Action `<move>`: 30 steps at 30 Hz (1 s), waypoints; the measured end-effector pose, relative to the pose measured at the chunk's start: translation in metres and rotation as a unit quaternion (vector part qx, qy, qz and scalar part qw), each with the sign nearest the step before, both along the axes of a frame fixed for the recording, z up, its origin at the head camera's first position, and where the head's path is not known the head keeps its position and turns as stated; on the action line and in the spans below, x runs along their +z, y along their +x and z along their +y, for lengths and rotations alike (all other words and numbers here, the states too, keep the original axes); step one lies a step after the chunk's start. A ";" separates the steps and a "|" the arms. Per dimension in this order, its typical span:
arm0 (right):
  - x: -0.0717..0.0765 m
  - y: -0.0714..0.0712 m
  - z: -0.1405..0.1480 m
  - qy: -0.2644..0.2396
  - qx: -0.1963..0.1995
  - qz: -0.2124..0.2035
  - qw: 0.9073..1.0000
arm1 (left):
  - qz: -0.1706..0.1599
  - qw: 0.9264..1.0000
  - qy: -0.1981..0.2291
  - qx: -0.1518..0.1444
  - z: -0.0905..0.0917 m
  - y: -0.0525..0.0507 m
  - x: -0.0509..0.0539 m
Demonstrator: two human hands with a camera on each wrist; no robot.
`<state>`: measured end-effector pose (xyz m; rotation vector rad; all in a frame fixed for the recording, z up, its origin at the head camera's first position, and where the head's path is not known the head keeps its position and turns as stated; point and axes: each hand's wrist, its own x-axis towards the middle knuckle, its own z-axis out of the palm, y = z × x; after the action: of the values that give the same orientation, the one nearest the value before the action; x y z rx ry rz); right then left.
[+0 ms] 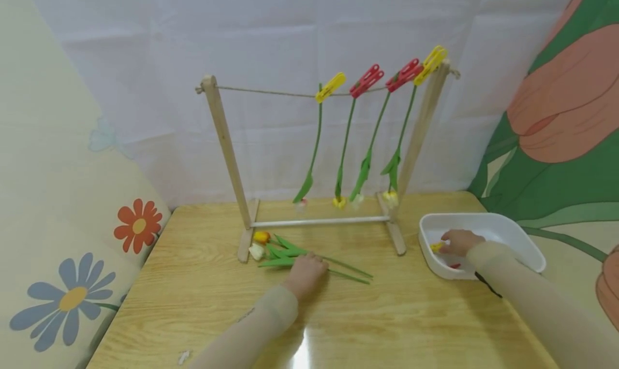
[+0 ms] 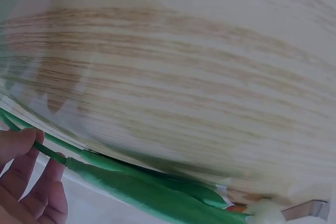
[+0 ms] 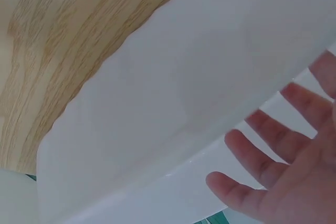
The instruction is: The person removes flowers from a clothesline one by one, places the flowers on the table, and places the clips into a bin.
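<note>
Two artificial tulips lie on the table, a white one (image 1: 257, 251) and an orange-yellow one (image 1: 262, 237), with their stems pointing right. My left hand (image 1: 307, 275) pinches a green tulip stem (image 2: 51, 153) between thumb and fingers, seen close in the left wrist view. Inside the white tub (image 1: 519, 245) my right hand (image 1: 461, 242) reaches down beside a yellow clothespin (image 1: 437, 247). Its fingers (image 3: 257, 156) are spread in the right wrist view, with nothing visible between them. A red clothespin (image 1: 454, 266) lies partly hidden near that hand.
Behind the hands stands a wooden frame (image 1: 224, 143) with a cord. Several tulips hang head down from it, held by yellow clothespins (image 1: 331, 87) and red clothespins (image 1: 366, 81) toward the right. A white scrap (image 1: 184, 357) lies at the table's front left.
</note>
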<state>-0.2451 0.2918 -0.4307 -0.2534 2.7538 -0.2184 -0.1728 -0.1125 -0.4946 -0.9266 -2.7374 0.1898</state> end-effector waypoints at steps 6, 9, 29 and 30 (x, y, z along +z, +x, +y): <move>0.003 0.000 -0.002 0.005 -0.009 0.015 1.000 | -0.011 1.000 -0.004 0.002 -0.001 0.001 0.004; 0.006 -0.001 0.000 -0.007 -0.004 0.016 1.000 | -0.016 1.000 0.005 0.001 -0.002 0.003 0.007; 0.027 0.014 -0.002 -0.130 0.040 0.125 0.983 | 0.026 0.992 0.120 0.021 -0.022 0.006 0.020; 0.029 0.015 -0.003 -0.132 0.038 0.125 0.983 | 0.036 0.990 0.134 0.021 -0.023 0.006 0.021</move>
<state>-0.2299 0.2886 -0.4018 -0.4839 2.9522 -0.5685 -0.1672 -0.1354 -0.4731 -0.7721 -2.6319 -0.1317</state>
